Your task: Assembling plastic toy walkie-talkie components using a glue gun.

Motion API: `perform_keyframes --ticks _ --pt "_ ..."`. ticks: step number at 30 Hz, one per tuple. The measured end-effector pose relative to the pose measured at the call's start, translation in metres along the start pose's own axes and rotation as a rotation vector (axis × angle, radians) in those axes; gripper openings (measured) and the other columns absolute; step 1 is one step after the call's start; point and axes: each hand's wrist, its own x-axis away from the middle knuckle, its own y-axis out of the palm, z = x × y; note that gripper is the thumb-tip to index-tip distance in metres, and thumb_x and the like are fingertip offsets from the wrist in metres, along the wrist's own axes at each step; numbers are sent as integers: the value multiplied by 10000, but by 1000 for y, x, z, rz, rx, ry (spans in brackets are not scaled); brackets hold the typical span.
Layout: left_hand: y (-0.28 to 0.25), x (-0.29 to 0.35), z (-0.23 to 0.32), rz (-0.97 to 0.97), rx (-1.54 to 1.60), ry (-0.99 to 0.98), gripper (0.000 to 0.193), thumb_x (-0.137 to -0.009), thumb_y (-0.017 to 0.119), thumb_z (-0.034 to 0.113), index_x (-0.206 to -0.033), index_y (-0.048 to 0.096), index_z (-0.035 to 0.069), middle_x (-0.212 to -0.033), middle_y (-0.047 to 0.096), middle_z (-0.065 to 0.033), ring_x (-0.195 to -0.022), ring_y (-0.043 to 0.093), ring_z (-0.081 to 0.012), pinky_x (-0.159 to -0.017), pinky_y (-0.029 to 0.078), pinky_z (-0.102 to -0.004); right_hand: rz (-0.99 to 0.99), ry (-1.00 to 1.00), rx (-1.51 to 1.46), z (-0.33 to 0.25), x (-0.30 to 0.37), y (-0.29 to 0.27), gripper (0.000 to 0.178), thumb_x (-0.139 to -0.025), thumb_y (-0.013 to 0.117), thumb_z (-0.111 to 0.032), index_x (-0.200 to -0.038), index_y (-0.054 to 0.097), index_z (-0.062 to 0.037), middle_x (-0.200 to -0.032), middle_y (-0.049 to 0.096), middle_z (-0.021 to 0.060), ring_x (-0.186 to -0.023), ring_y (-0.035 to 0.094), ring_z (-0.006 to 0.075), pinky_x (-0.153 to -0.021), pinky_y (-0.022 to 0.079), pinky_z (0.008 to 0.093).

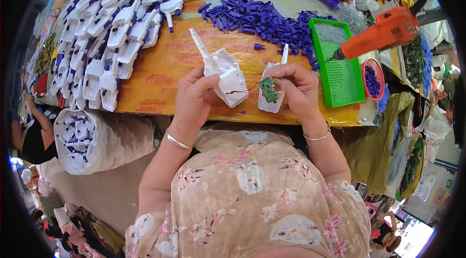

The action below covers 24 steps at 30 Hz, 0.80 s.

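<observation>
My left hand (196, 93) is closed on a white plastic shell (224, 69) with a long thin stem pointing away from me. Thin red wires (238, 92) run from this shell to a small green circuit board (268, 91). Pinched in the fingers of my right hand (300, 87) is that board, tilted with its parts facing up. Beneath it is a second white shell half (270, 107), its stem pointing away. The board and my fingers cover much of it, so I cannot tell whether my right hand also grips it.
White shells with purple parts (116, 25) are heaped at left; more fill a sack (75, 141) below. Small purple pieces (262, 20) lie beyond my hands. At right are a green tray (359, 90) of screws, an orange power drill (383, 32) above it and a pink basket (381, 76).
</observation>
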Motion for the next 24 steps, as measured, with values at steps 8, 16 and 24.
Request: perform_keyframes --ticks 8,16,24 --pt "-11 -9 -7 60 241 -166 290 -886 471 100 -1122 502 -66 -1024 603 -132 -896 632 -231 -790 541 -380 -53 114 -2 -3 8 2 127 -836 540 81 -919 615 21 -869 619 16 -773 562 61 -686 455 190" --pt "-6 -9 -8 10 132 -168 263 -859 538 70 -1089 516 -55 -980 616 -122 -823 646 -209 -742 558 -361 188 11 259 -19 9 -1 102 -840 545 46 -925 598 28 -836 601 50 -770 560 95 -667 456 218" --pt "-5 -10 -7 42 -41 -48 252 -852 565 67 -1072 527 -50 -949 612 -96 -812 636 -175 -696 559 -322 -83 -214 670 -16 7 8 131 -765 612 14 -892 581 -2 -841 587 121 -775 574 285 -696 462 341"
